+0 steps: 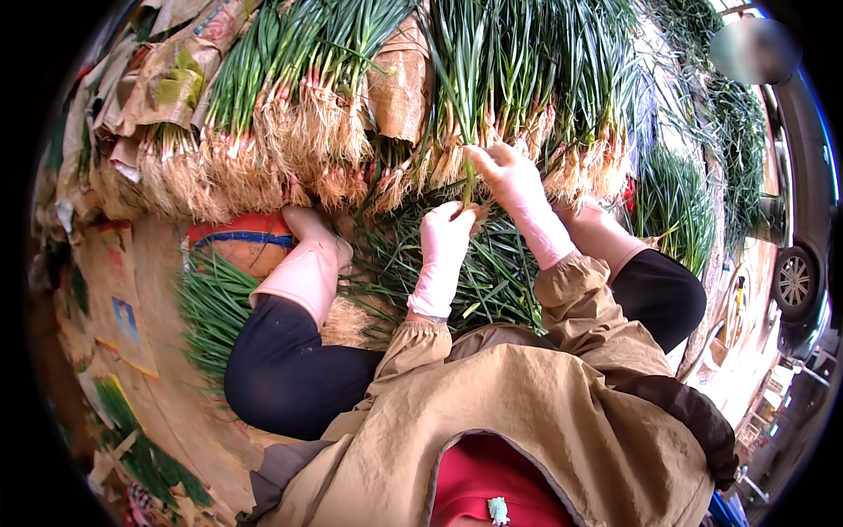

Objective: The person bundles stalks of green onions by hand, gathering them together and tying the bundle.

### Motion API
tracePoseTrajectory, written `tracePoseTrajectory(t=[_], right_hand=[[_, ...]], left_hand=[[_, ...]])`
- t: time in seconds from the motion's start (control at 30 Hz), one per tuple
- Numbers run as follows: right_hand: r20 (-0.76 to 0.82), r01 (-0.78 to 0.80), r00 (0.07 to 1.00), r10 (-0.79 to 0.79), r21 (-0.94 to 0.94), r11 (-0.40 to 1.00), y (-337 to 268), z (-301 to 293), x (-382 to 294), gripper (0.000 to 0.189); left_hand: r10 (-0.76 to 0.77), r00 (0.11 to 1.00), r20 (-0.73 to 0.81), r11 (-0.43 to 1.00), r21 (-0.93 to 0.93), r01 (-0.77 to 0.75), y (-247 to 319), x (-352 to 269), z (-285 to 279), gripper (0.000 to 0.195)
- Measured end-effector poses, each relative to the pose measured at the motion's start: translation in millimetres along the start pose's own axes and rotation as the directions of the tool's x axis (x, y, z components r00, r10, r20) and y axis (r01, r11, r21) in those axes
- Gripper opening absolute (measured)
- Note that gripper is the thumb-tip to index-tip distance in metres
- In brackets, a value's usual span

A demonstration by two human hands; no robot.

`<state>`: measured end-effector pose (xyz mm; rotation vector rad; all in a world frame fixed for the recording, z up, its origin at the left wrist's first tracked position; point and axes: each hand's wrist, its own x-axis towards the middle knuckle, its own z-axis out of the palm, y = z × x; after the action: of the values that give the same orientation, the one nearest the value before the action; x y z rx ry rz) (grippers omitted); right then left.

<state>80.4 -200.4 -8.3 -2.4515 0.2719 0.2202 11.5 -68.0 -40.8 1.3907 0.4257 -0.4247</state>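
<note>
Between my two gloved hands runs one green garlic plant [469,181], its leaves pointing away from me. My left hand [442,247] pinches its lower end, where a few pale roots show beside the fingertips. Higher on the stalk, the thumb and fingers of my right hand [517,188] close around it. Just beyond lies a long row of green garlic [316,92] with pinkish lower stems and tangled straw-coloured roots facing me. Loose green leaves [500,277] cover the ground beneath my hands, between my knees.
More green garlic [217,309] lies by my left leg, near an orange-red object with a blue band [244,240]. Brown wrapping [398,85] covers part of the row. Another bundle [675,204] rests at right. A person [756,51] and a parked car [800,263] appear far right.
</note>
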Motion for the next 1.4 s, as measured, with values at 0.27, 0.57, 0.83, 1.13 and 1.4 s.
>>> tracePoseTrajectory(t=[0.27, 0.57, 0.83, 1.13, 1.4], right_hand=[[0.014, -0.090, 0.995, 0.095, 0.493, 0.865, 7.8, 52.4, -2.2, 0.030], [0.405, -0.472, 0.879, 0.252, 0.661, 0.583, 9.5, 56.6, 27.8, 0.041], [0.425, -0.458, 0.868, 0.256, 0.885, 0.083, 25.1, 76.3, 51.6, 0.016], [0.804, 0.509, 0.593, -0.048, -0.328, 0.796, 167.6, 87.9, -22.5, 0.030], [-0.148, 0.290, 0.940, -0.309, -0.136, 0.947, -13.6, 45.4, 63.1, 0.034]], left_hand=[[0.071, 0.993, 0.096, 0.905, -0.425, -0.024, -22.8, 9.8, 2.6, 0.016], [-0.074, 0.956, 0.283, 0.820, -0.529, 0.220, -35.6, 15.5, -13.3, 0.021], [-0.071, 0.960, 0.271, 0.753, -0.616, 0.229, -21.3, 5.1, -12.6, 0.024], [0.176, 0.916, 0.361, 0.594, -0.780, 0.194, -1.5, 0.9, -25.7, 0.039], [0.193, 0.966, 0.171, 0.668, -0.744, -0.002, 31.5, -9.3, -41.9, 0.036]])
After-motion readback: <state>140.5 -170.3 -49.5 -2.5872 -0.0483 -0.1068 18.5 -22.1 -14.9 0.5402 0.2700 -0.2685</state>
